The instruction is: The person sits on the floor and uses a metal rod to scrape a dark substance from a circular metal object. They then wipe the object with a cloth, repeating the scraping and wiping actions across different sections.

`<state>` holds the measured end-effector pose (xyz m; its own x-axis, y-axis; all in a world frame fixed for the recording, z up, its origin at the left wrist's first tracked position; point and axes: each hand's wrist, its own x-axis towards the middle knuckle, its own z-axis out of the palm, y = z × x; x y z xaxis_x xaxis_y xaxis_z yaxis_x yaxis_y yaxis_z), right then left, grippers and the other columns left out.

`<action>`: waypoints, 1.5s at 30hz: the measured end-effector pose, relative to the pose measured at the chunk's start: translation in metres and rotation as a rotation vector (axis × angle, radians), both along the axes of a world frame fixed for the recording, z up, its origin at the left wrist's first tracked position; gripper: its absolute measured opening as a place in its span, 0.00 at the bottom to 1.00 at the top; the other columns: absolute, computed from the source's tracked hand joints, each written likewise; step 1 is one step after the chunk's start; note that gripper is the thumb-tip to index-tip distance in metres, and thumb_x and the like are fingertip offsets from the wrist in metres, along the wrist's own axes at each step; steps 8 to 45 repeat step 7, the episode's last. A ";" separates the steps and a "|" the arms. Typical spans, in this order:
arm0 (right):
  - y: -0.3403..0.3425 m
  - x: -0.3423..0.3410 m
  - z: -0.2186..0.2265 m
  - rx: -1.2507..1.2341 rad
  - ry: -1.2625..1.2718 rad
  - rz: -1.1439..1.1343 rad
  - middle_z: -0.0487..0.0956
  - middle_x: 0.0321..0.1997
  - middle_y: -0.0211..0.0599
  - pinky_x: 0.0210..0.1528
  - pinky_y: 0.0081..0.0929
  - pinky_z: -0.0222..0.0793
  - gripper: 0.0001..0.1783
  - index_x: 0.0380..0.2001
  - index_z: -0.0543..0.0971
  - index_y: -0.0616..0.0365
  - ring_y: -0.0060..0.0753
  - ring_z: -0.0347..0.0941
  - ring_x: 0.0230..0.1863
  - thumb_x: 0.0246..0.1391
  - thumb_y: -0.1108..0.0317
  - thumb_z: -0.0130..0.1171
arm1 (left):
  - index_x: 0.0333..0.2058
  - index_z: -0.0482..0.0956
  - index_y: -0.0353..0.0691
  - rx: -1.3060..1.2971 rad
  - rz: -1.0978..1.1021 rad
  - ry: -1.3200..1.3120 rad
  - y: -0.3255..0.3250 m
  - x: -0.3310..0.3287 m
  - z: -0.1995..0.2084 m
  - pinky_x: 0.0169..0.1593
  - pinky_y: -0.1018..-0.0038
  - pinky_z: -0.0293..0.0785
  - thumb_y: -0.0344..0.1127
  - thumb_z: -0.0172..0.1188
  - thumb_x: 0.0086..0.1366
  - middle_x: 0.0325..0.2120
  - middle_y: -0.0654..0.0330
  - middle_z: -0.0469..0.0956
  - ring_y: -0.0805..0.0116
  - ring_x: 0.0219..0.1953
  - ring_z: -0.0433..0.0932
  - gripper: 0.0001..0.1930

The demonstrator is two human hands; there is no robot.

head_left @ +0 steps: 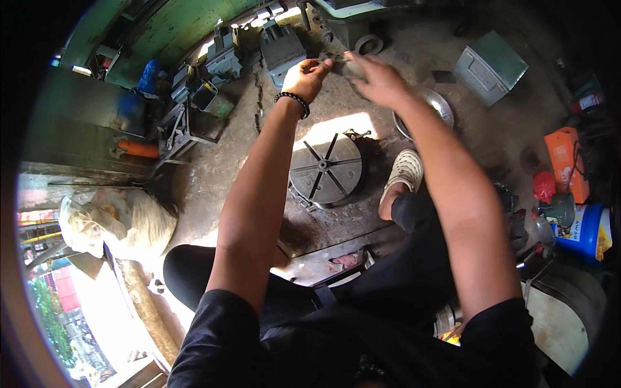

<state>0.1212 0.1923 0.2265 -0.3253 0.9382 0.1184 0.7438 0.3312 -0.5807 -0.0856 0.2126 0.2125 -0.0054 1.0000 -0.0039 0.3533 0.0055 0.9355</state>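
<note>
Both arms reach forward to the upper middle of the head view. My left hand (306, 80), with a dark beaded bracelet at the wrist, is closed, its thumb and fingers pinching one end of a small dark grey piece (337, 61). From the right, my right hand (383, 83) closes over the other end of it; this hand is smeared by motion. The kind of piece is too blurred to make out. Below the hands, a round metal rotary table (325, 169) with radial slots lies on the floor. A shiny metal basin (437, 111) sits under my right forearm.
Grey machine vises (283, 50) stand at the far left. A dark ring (369, 45) lies beyond my right hand. To the right are a grey metal box (490, 68), an orange case (566, 165) and a blue bucket (585, 233). A pale sack (119, 220) slumps at the left.
</note>
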 end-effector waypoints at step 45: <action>0.032 0.124 0.010 -0.089 -0.314 -0.032 0.66 0.66 0.48 0.66 0.38 0.61 0.42 0.68 0.59 0.39 0.46 0.64 0.66 0.51 0.65 0.65 | 0.47 0.79 0.39 -0.053 0.199 0.417 -0.074 -0.070 -0.125 0.56 0.68 0.71 0.54 0.59 0.62 0.46 0.48 0.80 0.55 0.51 0.78 0.25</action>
